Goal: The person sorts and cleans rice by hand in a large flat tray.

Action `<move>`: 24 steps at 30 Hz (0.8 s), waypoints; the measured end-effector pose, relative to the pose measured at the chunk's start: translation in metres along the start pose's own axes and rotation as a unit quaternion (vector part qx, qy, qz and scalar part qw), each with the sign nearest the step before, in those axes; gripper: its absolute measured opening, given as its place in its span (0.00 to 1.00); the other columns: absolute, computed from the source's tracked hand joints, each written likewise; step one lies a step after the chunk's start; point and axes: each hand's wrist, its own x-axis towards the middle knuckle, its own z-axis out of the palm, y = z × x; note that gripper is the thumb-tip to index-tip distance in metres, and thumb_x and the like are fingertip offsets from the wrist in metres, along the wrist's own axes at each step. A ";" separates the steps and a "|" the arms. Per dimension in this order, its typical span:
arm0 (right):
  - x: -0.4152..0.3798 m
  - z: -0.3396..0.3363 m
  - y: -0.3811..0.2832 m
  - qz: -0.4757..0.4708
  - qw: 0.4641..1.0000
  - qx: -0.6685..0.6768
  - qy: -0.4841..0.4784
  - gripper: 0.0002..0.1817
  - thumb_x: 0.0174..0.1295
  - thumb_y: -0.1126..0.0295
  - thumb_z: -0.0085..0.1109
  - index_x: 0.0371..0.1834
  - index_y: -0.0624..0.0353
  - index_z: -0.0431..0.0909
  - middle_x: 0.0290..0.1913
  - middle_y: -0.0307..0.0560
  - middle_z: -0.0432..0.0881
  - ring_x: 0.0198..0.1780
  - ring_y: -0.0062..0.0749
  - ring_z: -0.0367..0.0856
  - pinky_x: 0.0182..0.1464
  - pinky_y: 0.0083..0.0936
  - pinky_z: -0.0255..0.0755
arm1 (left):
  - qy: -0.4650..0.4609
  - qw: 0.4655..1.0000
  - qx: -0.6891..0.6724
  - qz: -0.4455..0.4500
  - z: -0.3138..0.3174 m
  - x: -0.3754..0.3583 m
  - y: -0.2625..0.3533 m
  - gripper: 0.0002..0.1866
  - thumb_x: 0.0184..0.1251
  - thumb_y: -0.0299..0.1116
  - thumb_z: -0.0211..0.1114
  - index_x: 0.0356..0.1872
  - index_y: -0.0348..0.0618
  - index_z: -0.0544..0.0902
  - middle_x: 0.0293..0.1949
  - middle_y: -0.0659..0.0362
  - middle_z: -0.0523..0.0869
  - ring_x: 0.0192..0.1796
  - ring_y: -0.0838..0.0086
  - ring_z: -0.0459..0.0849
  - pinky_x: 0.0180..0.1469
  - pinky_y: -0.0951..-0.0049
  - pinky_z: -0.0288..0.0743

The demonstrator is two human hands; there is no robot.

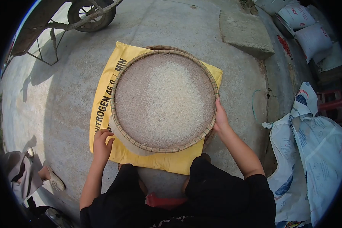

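Note:
A round woven winnowing basket [115, 114] with a bound rim is in front of me. Pale rice grains [174, 102] lie across its middle and right side, thinning out to the left. My right hand [221, 117] grips the rim at the lower right, thumb along the edge and fingers underneath. Just off the lower left rim is my left hand [102, 144], its fingers loosely bent and apart with nothing in them. A yellow printed sack [163, 162] is spread below the basket. Part of another woven rim [165, 48] shows behind it, mostly hidden.
At upper left stands a wheelbarrow [91, 15]. A concrete block [245, 32] is at upper right, near filled white sacks [313, 38]. Crumpled white sacks [315, 159] lie at right. Another person's shoe [56, 180] shows at lower left.

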 end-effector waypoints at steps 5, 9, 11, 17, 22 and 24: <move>0.002 -0.001 -0.001 -0.002 1.000 -0.007 0.004 0.29 0.70 0.53 0.37 0.64 0.66 0.58 0.61 0.53 0.67 0.60 0.40 0.68 0.62 0.35 0.63 | -0.037 0.999 0.023 0.009 0.019 -0.006 -0.019 0.06 0.44 0.25 0.70 0.22 0.39 0.80 0.37 0.53 0.81 0.43 0.59 0.79 0.45 0.65 0.73; 0.003 -0.003 -0.002 -0.014 1.000 0.003 0.001 0.28 0.70 0.54 0.39 0.62 0.68 0.60 0.59 0.53 0.69 0.58 0.39 0.70 0.60 0.34 0.65 | -0.017 0.998 0.003 0.060 0.011 0.012 0.007 0.08 0.47 0.25 0.70 0.27 0.38 0.79 0.36 0.53 0.80 0.42 0.60 0.78 0.44 0.65 0.72; 0.000 0.002 -0.005 -0.016 1.000 0.004 0.005 0.29 0.70 0.53 0.40 0.62 0.68 0.60 0.59 0.53 0.69 0.58 0.39 0.70 0.59 0.34 0.65 | -0.009 0.995 -0.002 0.100 0.000 0.028 0.028 0.09 0.47 0.24 0.69 0.30 0.38 0.78 0.36 0.53 0.79 0.42 0.60 0.78 0.44 0.65 0.72; 0.004 -0.003 0.000 0.016 1.000 0.011 0.002 0.28 0.69 0.52 0.41 0.61 0.67 0.62 0.58 0.51 0.71 0.57 0.36 0.71 0.59 0.33 0.67 | -0.107 0.954 -0.005 0.279 -0.004 0.085 0.104 0.14 0.48 0.22 0.65 0.39 0.40 0.77 0.36 0.53 0.78 0.41 0.58 0.77 0.44 0.64 0.71; 0.003 -0.001 -0.003 0.023 1.000 0.015 0.010 0.28 0.69 0.52 0.42 0.59 0.67 0.64 0.55 0.50 0.73 0.53 0.34 0.73 0.57 0.32 0.68 | -0.207 0.901 0.031 0.379 0.032 0.120 0.156 0.15 0.47 0.27 0.68 0.38 0.42 0.78 0.34 0.56 0.78 0.40 0.61 0.77 0.42 0.64 0.72; 0.000 0.002 -0.006 0.024 0.999 0.020 0.017 0.28 0.68 0.52 0.42 0.58 0.67 0.64 0.55 0.50 0.73 0.52 0.34 0.74 0.56 0.32 0.69 | -0.211 0.902 0.025 0.376 0.048 0.123 0.163 0.15 0.45 0.27 0.69 0.37 0.42 0.78 0.34 0.56 0.79 0.40 0.61 0.77 0.42 0.63 0.73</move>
